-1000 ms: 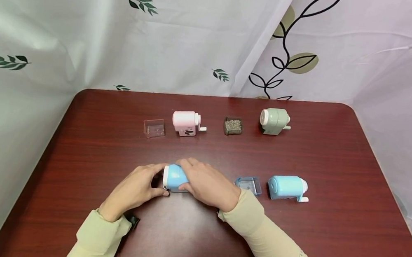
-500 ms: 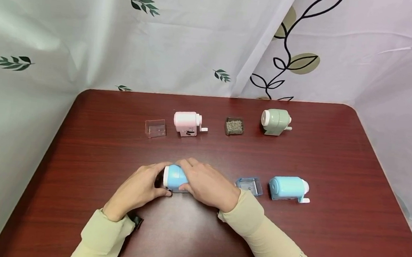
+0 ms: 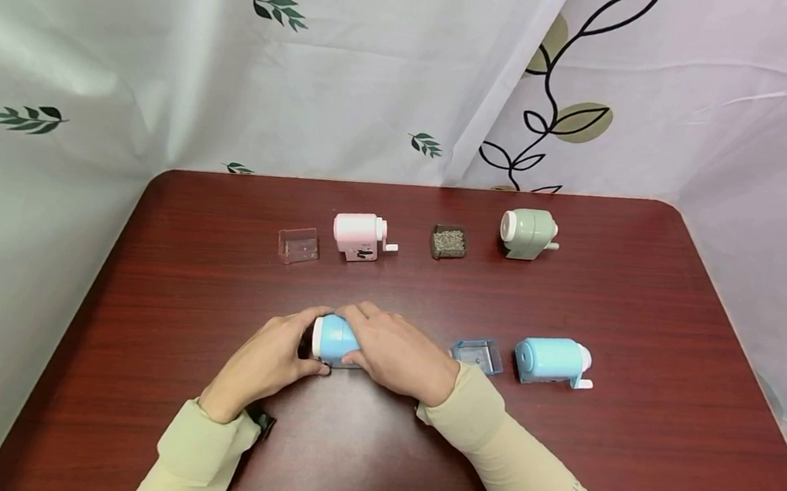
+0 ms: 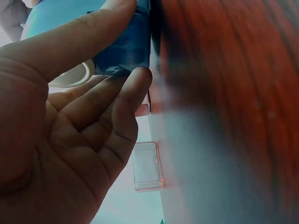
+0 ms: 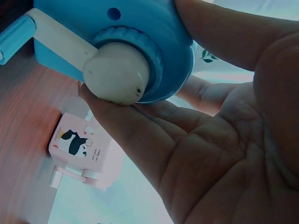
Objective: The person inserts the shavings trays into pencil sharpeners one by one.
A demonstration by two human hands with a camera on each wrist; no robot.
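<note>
A blue hand-crank pencil sharpener with a white front ring stands on the table between both hands. My right hand grips its body from above, thumb on the near side. The right wrist view shows its white crank arm and round hub beside the curled fingers. At the front end, my left hand pinches the lower part between thumb and fingers. In the left wrist view the thumb lies across the dark blue see-through drawer, with a fingertip at its lower edge.
A second blue sharpener and a clear blue drawer lie to the right. Farther back are a clear pinkish drawer, a pink sharpener, a dark drawer full of shavings and a green sharpener. A curtain hangs behind the table.
The left hand has shifted slightly right, its thumb farther along the sharpener's near side. The right hand and the sharpener stay nearly in place; the head view has moved a little.
</note>
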